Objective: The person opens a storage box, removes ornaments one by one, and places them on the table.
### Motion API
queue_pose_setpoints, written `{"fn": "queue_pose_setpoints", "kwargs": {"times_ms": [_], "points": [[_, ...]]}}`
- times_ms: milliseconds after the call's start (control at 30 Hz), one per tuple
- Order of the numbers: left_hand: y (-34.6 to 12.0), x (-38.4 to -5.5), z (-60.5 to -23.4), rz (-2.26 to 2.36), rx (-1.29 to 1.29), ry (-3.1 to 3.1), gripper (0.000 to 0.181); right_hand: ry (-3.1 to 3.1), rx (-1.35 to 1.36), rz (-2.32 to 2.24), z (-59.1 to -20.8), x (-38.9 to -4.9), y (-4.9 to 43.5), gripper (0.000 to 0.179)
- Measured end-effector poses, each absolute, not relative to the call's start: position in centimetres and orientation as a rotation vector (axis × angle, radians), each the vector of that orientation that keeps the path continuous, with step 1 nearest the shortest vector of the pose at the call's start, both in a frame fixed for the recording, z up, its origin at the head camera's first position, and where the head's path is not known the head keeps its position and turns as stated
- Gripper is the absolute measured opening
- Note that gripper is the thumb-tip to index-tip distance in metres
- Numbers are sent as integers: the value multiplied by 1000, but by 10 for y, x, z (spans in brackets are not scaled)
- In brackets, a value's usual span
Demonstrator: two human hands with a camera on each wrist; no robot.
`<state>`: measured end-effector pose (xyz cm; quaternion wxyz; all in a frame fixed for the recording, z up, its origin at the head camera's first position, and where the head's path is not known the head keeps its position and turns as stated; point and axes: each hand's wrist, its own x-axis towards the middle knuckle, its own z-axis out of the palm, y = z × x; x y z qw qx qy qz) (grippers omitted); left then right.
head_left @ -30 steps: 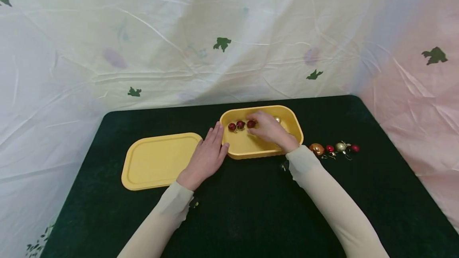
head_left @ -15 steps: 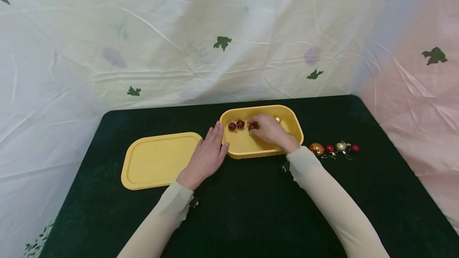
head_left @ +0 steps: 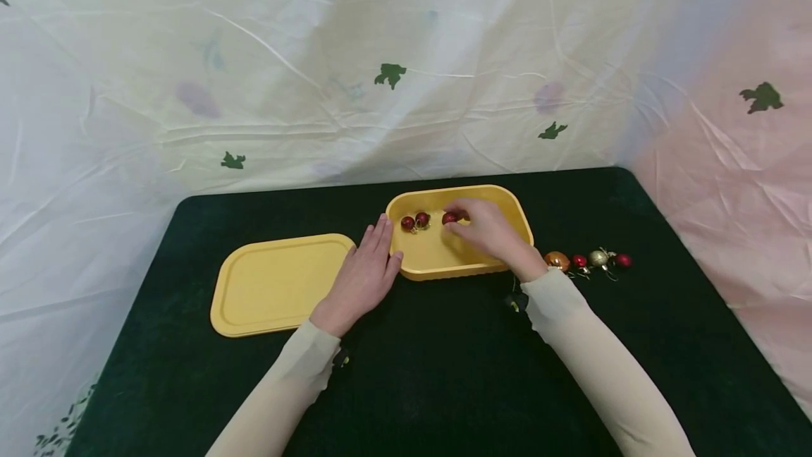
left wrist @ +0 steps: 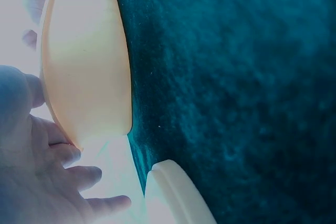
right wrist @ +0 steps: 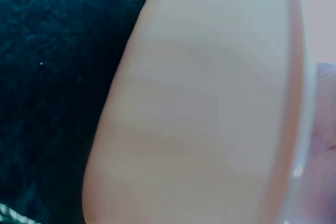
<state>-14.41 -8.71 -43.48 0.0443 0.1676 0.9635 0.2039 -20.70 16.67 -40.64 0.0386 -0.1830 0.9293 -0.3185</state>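
Observation:
A yellow rectangular box (head_left: 431, 259) stands on the table, its inside visible in the head view. Against its left end rests my left hand (head_left: 363, 277), fingers extended; in the left wrist view the fingers (left wrist: 86, 177) lie by the box's outer wall (left wrist: 86, 61). My right hand (head_left: 490, 231) reaches inside and pinches a dark red bauble (head_left: 450, 218) between thumb and fingers. To the left of it, two more dark red baubles (head_left: 407, 223) lie on the box floor. Mostly the box wall (right wrist: 194, 98) fills the right wrist view, hiding the pinch.
A yellow lid (head_left: 279, 284) lies flat left of the box. Right of the box is a row of small baubles: orange (head_left: 557, 260), red (head_left: 579, 260), gold (head_left: 598, 258) and dark red (head_left: 624, 260). A dark green cloth (head_left: 419, 365) covers the table, with a patterned curtain (head_left: 266, 90) behind.
My right hand has shifted a little to the right with the dark red bauble, and now covers the pearly bauble seen earlier in the box. The left hand stays in place.

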Motion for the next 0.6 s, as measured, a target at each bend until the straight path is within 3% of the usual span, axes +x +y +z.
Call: {"fn": "queue_pose_setpoints", "kwargs": {"times_ms": [600], "points": [[-89,-146,-434,626,529,2933,69,2911,-601,-1178,-386,-172,189,29]]}}
